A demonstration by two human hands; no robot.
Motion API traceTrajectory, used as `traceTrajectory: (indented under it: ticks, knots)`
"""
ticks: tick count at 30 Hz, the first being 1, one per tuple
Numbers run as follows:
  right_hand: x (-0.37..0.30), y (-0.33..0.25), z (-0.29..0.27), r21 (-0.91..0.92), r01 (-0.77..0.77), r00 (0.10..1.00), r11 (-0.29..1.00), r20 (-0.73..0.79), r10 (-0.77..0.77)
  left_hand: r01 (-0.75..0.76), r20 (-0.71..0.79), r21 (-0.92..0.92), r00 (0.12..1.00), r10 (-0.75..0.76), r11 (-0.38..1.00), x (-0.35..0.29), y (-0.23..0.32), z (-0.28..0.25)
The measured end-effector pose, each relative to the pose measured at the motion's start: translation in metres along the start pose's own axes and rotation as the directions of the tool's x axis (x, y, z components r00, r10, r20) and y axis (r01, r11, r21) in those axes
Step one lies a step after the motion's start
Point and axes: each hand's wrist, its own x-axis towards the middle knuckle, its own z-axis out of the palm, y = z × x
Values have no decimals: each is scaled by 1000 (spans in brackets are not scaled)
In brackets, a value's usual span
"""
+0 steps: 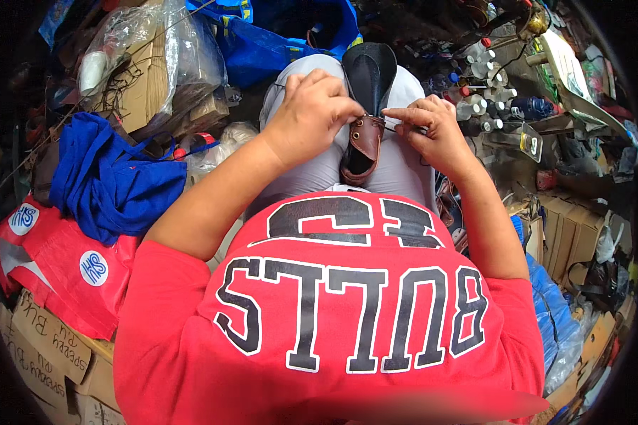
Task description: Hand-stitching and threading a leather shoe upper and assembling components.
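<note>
A dark brown leather shoe (365, 149) with brass-coloured eyelets rests between my knees, its black part (372, 67) pointing away from me. A thin dark shoelace (388, 128) runs across the shoe by the eyelets. From the left, my left hand (317, 110) is closed in a pinch on the lace, its fingertips right at the eyelets. My right hand (429, 127) comes in from the other side, index finger stretched toward the shoe, with the lace running into its bent fingers. The fingers partly hide the lace's ends.
Blue cloth (113, 173) and a red bag (71, 265) lie at the left, near cardboard boxes (49, 340). Beyond my knees sits a blue bag (273, 42). Several small bottles (475, 106) stand at the far right, with more cardboard (567, 230) nearer.
</note>
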Motion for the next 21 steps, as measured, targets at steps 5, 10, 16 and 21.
traceTrajectory:
  ticks: [5, 10, 16, 21]
  knots:
    - [1, 0, 10, 208, -92, 995, 974, -7, 96, 169, 46, -74, 985, -166, 983, -10, -3, 6]
    - [3, 3, 17, 270, -107, 993, 957, -27, 118, 250, 71, -142, 968, -242, 958, -5, -10, 18]
    - [4, 2, 22, 334, -163, 981, 928, -49, 189, 315, 108, -151, 947, -301, 937, 1, -3, 20]
    - [6, 1, 20, 408, -202, 975, 890, -5, 223, 421, 321, -200, 881, -347, 885, 15, -9, 6]
